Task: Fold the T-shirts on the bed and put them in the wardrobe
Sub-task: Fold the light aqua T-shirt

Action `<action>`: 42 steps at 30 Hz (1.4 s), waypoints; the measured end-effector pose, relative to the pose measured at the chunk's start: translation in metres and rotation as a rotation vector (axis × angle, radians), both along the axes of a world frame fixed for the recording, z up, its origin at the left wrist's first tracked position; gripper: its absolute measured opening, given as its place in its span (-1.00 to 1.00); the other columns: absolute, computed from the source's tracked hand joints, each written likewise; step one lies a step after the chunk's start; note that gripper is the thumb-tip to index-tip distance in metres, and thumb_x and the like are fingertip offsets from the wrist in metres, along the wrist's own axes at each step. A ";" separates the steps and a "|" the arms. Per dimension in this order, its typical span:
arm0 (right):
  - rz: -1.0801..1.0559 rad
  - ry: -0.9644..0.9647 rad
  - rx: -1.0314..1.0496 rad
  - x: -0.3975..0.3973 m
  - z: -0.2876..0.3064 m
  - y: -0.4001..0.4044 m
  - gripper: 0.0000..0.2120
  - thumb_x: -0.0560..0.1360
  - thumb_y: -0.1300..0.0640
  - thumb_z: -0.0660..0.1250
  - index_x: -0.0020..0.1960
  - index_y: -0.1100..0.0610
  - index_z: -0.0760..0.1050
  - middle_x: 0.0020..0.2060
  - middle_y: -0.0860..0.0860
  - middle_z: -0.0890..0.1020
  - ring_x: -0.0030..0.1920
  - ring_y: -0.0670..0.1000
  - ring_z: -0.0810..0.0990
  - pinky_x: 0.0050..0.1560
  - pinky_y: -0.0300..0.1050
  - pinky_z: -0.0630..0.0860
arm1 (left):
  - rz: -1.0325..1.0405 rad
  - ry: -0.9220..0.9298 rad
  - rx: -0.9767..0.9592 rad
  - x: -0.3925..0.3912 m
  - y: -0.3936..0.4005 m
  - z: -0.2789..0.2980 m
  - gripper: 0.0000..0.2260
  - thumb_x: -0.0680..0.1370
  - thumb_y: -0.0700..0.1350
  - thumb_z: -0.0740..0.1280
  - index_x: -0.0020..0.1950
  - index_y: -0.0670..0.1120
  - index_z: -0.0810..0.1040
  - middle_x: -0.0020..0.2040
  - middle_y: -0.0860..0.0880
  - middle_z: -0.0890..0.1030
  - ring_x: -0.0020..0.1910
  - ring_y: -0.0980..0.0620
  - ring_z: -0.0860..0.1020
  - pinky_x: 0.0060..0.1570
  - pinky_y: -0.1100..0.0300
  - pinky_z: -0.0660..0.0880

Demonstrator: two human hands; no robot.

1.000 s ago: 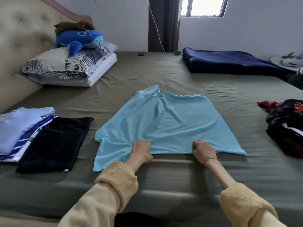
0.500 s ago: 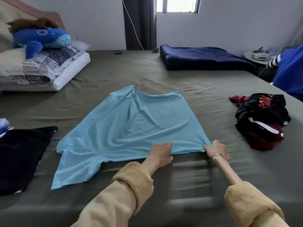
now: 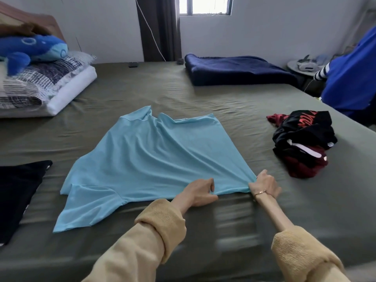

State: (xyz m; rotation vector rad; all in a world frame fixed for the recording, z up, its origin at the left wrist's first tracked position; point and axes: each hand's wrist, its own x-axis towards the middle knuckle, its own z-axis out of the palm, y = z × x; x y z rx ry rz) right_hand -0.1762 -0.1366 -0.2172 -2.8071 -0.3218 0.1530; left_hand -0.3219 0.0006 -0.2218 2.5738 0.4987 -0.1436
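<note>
Red block lettering shows on the crumpled black and dark red garment pile [image 3: 303, 139] at the right of the bed, but it's folded over and can't be read. Nothing else carries text.

A single head-worn camera is looking forward and down across the bed [image 3: 203, 94], close over both forearms, facing the far window [image 3: 205, 6].
</note>
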 end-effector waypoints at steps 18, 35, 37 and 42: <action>-0.035 0.087 0.002 -0.008 0.003 0.006 -0.64 0.53 0.36 0.18 0.31 0.37 0.25 0.28 0.32 0.41 0.28 0.27 0.44 0.19 0.11 0.42 | -0.040 -0.036 0.307 -0.039 0.010 0.000 -0.84 0.53 -0.18 0.19 0.07 -0.18 0.41 0.10 -0.17 0.52 0.12 -0.16 0.47 0.01 0.03 0.39; 0.067 -0.020 -0.165 0.018 -0.002 0.041 -0.61 0.55 0.16 0.16 0.36 0.19 0.25 0.33 0.15 0.34 0.37 0.09 0.29 0.28 0.04 0.31 | 0.031 -0.070 0.059 0.020 0.015 0.007 -0.90 0.55 -0.09 0.20 -0.06 -0.09 0.45 0.03 -0.10 0.53 0.05 -0.08 0.47 -0.02 0.10 0.37; 0.092 -0.003 -0.104 0.027 -0.001 0.060 -0.61 0.55 0.16 0.18 0.34 0.19 0.22 0.33 0.15 0.33 0.38 0.10 0.28 0.27 0.05 0.32 | 0.056 -0.091 0.141 0.036 0.029 0.007 -0.85 0.53 -0.17 0.19 0.06 -0.13 0.47 0.13 -0.09 0.49 0.19 -0.06 0.42 0.11 0.09 0.36; 0.131 0.056 0.052 0.072 -0.003 0.114 -0.55 0.53 0.11 0.25 0.32 0.25 0.20 0.32 0.17 0.31 0.37 0.12 0.25 0.22 0.02 0.38 | 0.135 -0.104 0.279 0.085 0.075 0.002 -0.77 0.56 -0.16 0.16 0.20 -0.10 0.44 0.20 -0.07 0.44 0.27 -0.03 0.34 0.18 0.08 0.29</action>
